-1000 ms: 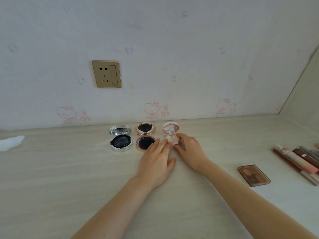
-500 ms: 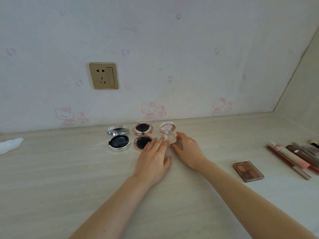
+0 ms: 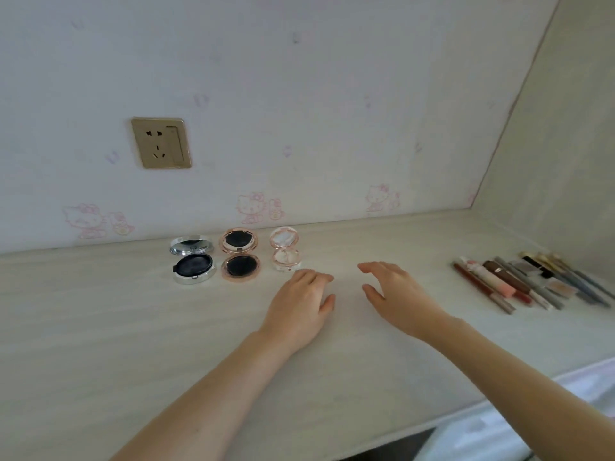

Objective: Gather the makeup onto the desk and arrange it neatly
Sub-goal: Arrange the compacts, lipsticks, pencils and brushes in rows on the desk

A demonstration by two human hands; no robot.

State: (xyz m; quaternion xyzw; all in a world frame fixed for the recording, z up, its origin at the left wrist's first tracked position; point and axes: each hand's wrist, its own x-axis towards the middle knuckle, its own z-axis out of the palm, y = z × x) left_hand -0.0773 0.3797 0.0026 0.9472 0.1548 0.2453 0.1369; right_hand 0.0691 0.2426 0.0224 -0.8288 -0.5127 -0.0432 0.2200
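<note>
A pale wood-grain worktop (image 3: 100, 327) ran along a wall papered with faint pink cartoon cats, with a gold wall socket (image 3: 161, 143) set above it. Near the wall stood a row of three open round compacts, side by side, lids tilted back: a silver compact (image 3: 193, 260) with a dark pad, a rose-gold compact (image 3: 239, 254) with a dark pad, and a smaller pink compact (image 3: 285, 249) holding pale powder. Just in front of the pink compact, the left hand (image 3: 299, 307) lay palm down, fingers relaxed and loosely together, holding nothing. Beside it, apart from every item, the right hand (image 3: 396, 294) hovered with fingers gently spread and slightly bent, also empty. Far to the right, a group of lip pencils, brushes and tubes (image 3: 529, 281) lay side by side, somewhat blurred.
</note>
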